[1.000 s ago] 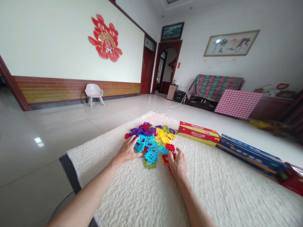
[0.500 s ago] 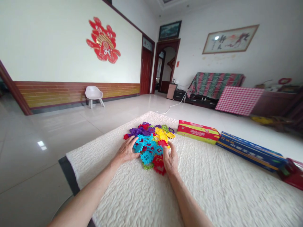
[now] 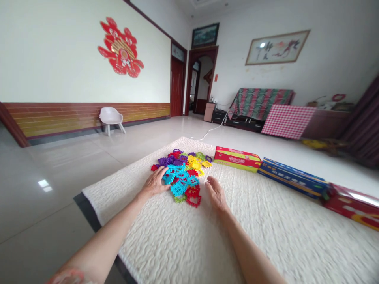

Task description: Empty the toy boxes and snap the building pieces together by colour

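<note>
Three boxes; one chair; heaped toothed pieces, perhaps over twenty.

Left fingers touch the colourful toothed pieces.

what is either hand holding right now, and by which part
The right hand holds nothing. The left hand cups the left edge of the blue pieces; whether it grips any cannot be told.
</note>
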### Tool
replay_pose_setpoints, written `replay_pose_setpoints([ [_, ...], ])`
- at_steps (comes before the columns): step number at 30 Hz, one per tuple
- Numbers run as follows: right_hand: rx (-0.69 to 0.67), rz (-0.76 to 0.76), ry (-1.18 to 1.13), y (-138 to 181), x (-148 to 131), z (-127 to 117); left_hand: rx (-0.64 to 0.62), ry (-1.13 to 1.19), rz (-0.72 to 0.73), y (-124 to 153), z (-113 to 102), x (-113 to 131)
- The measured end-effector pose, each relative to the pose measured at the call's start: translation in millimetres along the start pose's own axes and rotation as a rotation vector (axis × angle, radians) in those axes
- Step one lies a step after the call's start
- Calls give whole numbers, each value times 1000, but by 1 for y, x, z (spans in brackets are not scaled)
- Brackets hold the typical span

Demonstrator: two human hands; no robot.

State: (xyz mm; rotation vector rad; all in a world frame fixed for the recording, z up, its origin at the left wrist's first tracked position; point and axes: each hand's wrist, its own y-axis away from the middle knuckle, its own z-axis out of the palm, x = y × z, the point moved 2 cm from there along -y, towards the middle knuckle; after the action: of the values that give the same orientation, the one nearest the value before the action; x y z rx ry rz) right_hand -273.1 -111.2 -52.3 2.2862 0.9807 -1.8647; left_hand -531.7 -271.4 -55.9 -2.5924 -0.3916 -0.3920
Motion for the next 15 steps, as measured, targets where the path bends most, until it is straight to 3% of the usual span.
replay_pose_setpoints([
  [7, 9, -57, 309, 58, 1, -86, 63, -106, -17, 9, -6, 20],
  [10, 21, -147, 408, 74, -6, -100, 92, -152, -39, 11, -7, 36],
  [15, 13, -171, 497, 81, -12, -98, 168, -141, 26, 4, -1, 81],
])
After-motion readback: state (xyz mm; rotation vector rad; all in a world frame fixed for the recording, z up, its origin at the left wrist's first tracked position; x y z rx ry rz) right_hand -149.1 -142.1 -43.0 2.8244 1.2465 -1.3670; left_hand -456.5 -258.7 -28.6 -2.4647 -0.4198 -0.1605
